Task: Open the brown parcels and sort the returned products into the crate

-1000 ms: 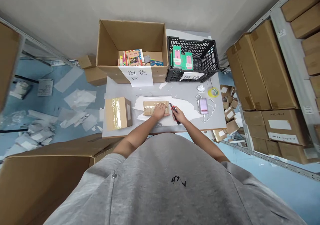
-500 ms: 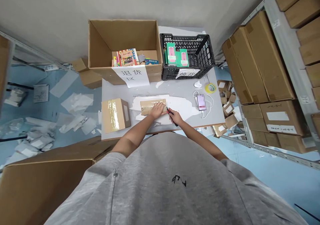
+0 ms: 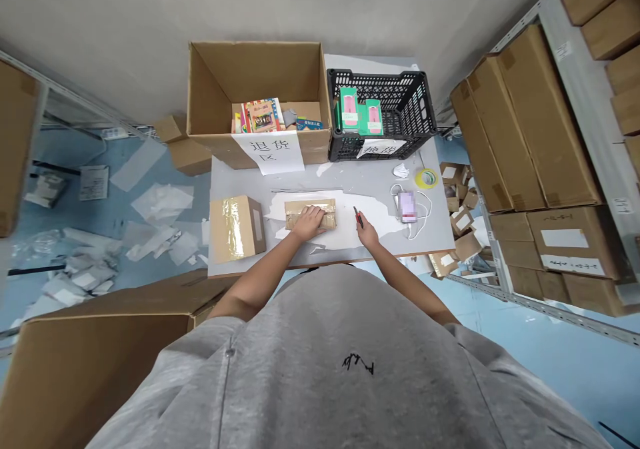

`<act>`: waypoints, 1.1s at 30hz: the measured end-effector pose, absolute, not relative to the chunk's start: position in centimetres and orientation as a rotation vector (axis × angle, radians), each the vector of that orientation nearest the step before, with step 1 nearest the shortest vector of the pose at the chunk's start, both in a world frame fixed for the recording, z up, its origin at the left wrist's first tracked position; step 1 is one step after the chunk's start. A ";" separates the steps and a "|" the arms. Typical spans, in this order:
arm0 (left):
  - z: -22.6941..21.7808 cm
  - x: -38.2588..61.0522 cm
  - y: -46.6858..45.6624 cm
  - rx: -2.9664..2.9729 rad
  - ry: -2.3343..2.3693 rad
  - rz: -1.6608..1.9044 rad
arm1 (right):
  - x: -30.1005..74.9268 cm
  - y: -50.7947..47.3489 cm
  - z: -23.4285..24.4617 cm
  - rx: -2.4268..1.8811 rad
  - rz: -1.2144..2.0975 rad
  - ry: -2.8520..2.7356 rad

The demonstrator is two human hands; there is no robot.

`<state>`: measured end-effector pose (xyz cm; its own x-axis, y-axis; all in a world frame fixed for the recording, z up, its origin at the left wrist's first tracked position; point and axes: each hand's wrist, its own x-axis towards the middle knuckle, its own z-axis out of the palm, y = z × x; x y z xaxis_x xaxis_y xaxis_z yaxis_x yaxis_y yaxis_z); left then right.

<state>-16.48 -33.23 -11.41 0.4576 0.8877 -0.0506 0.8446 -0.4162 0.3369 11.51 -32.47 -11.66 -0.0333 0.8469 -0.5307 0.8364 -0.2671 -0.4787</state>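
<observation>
On the table in front of me lies a small taped cardboard box (image 3: 327,217). My left hand (image 3: 309,221) lies over its front half, fingers bent across the top and closed against it. My right hand (image 3: 367,233) is to the right of the box, apart from it, closed round a slim black and red box cutter (image 3: 357,216) whose tip points away from me. Whether its blade is out is too small to tell. Beneath the box and around both hands spreads a torn white sheet (image 3: 350,236).
A taped carton (image 3: 227,229) stands at the left. Behind are a large open carton (image 3: 310,149) with books and a black crate (image 3: 420,136) with green packages. At the right lie a phone (image 3: 407,204) with a white cable and a tape roll (image 3: 426,178). Shelves of boxes flank the table.
My right hand has drawn the box cutter away from the box's right end, and its tip has swung to point forward. The left hand stays on the box. The whole view has shifted slightly.
</observation>
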 end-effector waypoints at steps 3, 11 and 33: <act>-11.1 -17.4 -33.8 2.386 1.545 0.129 | 12.0 -31.2 -13.2 -2.334 1.179 -1.968; -10.5 -17.0 -33.6 2.388 1.539 0.032 | 11.2 -29.4 -16.8 -2.468 1.144 -2.008; -10.8 -21.4 -35.0 2.291 1.412 0.179 | 5.3 -29.1 -11.7 -1.401 0.955 -2.304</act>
